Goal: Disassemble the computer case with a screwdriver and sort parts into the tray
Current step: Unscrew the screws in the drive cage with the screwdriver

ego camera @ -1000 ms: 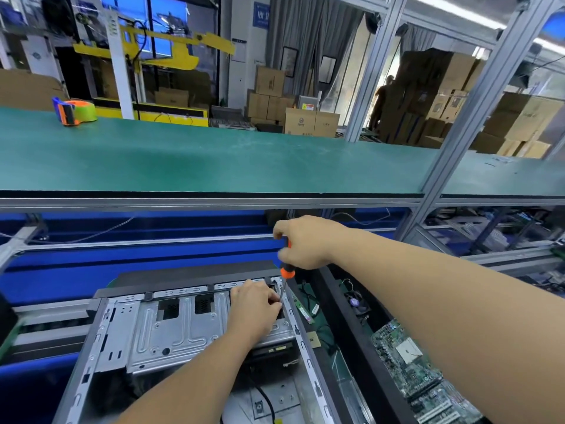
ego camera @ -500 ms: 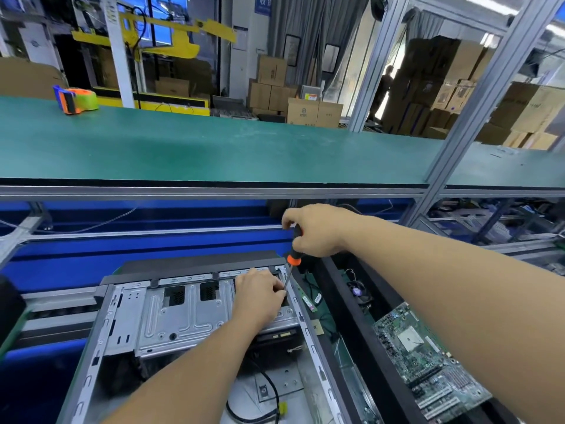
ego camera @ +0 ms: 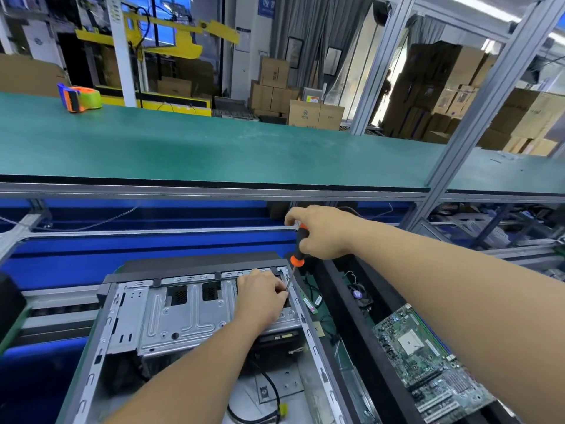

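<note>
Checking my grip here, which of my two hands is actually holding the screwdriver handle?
The right hand, raised above the case's far right corner, grips the orange-and-black screwdriver handle. The left hand is lower, on the metal drive cage beside the shaft's tip.

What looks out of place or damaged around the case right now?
Nothing stands out. The right hand grips the screwdriver, its tip down at the computer case far right corner beside the left hand. A bare circuit board lies in the tray to the right.
</note>
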